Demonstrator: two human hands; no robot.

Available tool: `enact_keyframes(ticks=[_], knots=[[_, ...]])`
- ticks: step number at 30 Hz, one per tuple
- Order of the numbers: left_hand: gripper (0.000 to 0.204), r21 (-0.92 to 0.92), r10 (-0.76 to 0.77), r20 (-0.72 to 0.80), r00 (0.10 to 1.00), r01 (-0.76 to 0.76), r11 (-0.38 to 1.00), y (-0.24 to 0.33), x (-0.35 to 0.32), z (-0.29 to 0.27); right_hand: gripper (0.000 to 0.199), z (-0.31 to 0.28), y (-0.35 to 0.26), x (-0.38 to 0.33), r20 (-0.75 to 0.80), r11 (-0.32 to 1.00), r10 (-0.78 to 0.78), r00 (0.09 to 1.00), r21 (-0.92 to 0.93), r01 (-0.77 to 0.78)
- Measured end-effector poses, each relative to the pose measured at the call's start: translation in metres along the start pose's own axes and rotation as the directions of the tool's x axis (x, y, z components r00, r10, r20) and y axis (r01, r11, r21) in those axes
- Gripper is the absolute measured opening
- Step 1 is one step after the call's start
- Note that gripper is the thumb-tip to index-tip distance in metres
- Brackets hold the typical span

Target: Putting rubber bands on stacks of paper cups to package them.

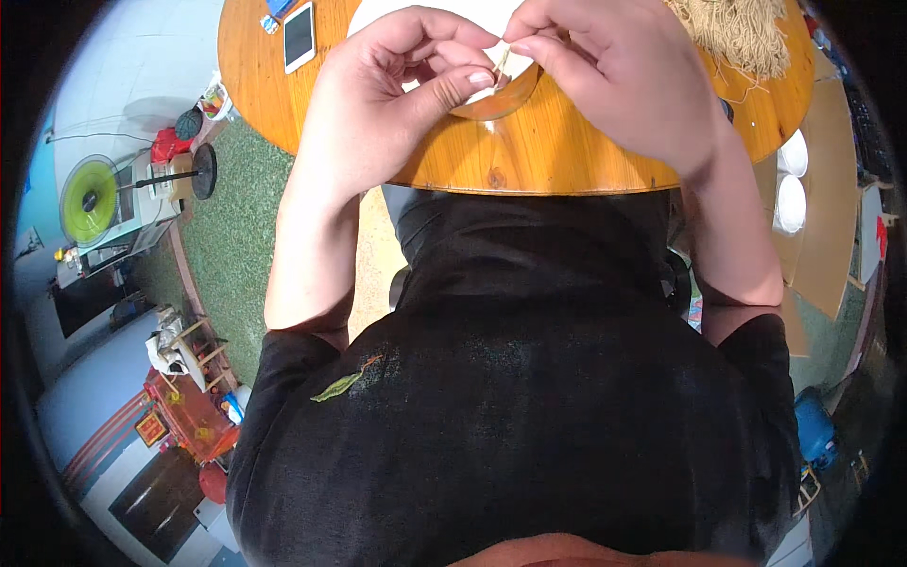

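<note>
My left hand (387, 94) and my right hand (624, 80) come together over the table's near edge, fingertips almost touching. A short piece of cream string (502, 64) runs down between them. At its upper end, my right thumb and forefinger pinch it. My left fingers curl around its lower part, with the thumb pressed in beside it. Behind both hands lies a white round surface (453, 11), partly covered by them. A heap of beige strings (737, 38) with loose ends rests on the table at the far right.
The round wooden table (529, 175) bears a white phone (299, 40) at the left, beside a small blue-and-white packet (270, 24). A green fan (90, 200) stands on the left. Right of the table are white round objects (790, 203) and flattened cardboard (824, 217).
</note>
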State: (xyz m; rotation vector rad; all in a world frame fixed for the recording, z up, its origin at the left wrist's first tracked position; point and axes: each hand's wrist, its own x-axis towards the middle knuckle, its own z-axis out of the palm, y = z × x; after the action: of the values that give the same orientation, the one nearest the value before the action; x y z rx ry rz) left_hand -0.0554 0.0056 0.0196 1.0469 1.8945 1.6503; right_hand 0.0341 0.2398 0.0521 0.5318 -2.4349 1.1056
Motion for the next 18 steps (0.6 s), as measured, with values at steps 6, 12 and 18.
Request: enact_keyframes(ticks=[6, 12, 18], knots=[[0.025, 0.017, -0.039, -0.013, 0.999, 0.039, 0.999, 0.006, 0.001, 0.003, 0.009, 0.026, 0.036, 0.011, -0.365, 0.856, -0.451, 0.814, 0.08, 0.51], [0.024, -0.148, -0.177, 0.002, 0.984, 0.175, 0.973, 0.028, 0.004, 0.01, 0.008, 0.0, 0.01, 0.015, -0.022, 0.909, -0.393, 0.919, -0.162, 0.384], [0.034, -0.363, -0.245, 0.028, 0.969, 0.238, 0.901, 0.034, 0.013, 0.011, 0.01, 0.034, 0.038, 0.031, -0.284, 0.716, -0.698, 0.658, -0.238, 0.656]])
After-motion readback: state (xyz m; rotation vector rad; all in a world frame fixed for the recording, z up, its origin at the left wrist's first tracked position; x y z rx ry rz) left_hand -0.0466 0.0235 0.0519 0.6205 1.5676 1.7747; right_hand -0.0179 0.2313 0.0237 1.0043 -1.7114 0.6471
